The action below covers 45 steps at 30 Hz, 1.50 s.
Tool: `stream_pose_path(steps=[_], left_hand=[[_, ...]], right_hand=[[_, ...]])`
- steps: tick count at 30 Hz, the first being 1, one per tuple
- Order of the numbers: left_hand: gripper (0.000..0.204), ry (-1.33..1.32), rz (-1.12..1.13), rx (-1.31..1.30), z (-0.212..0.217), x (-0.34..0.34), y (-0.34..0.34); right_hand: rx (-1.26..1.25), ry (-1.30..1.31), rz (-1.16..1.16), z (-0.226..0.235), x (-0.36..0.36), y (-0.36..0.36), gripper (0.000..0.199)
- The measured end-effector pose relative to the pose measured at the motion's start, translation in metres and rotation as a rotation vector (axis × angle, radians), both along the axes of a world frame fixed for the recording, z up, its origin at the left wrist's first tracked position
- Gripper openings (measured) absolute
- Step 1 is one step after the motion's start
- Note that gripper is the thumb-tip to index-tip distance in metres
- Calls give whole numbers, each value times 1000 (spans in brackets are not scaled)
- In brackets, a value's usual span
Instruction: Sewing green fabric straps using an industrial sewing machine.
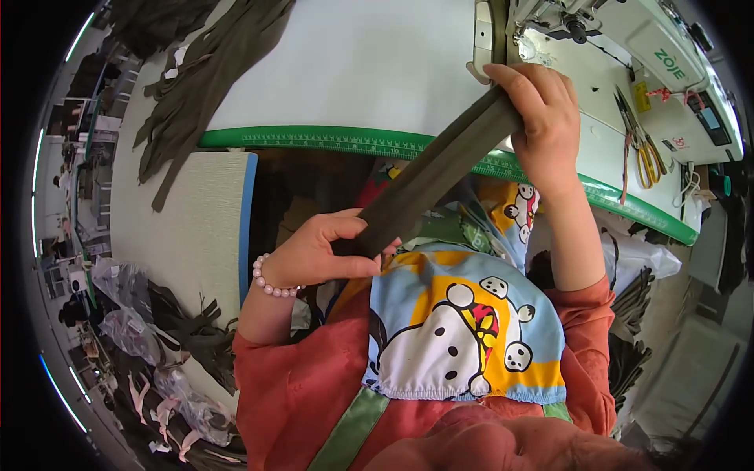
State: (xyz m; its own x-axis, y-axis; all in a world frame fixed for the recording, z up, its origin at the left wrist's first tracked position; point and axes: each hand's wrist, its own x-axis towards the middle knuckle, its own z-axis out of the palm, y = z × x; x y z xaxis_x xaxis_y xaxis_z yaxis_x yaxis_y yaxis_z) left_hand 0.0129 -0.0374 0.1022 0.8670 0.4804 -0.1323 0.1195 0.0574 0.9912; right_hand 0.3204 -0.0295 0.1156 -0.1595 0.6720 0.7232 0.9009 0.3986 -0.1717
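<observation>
A long, folded strip of dark olive fabric [432, 174] stretches slantwise between my two hands. My left hand [318, 245], with a beaded bracelet at the wrist, is closed round the lower end of the strip, near my body. Higher up, my right hand [546, 118] pinches the strip beside the needle area of a white sewing machine [648, 59]. From there, more of the same fabric runs away under the machine's left side, past a pale metal guide plate [483, 39]. My right hand partly hides where the strip meets the machine bed.
Yellow-handled scissors [649, 161] lie right of the machine bed. A green ruler strip [330, 140] edges the white table [345, 63]. Many dark fabric strips [208, 78] hang over the table at left, by a pale side board [192, 212]. Clear plastic bags [129, 314] sit lower left.
</observation>
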Motion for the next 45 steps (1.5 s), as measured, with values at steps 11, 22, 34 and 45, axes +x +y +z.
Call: stream_pose_path(steps=[11,22,34,45], left_hand=[[16,-102,71,-357,-7,3,14],[14,-23,208,-404,-12,45,12],[19,-83,156,-429,-13,54,9],[44,-129,527,780,-12,67,-3]], right_hand=[[-251,-137,-391,-32,22,2,51],[-430,-56,385,-13,-57,-52,72],[-472,277,298,-43,-69,-72,66],[-659,508,242,-56,-61,-72,48]])
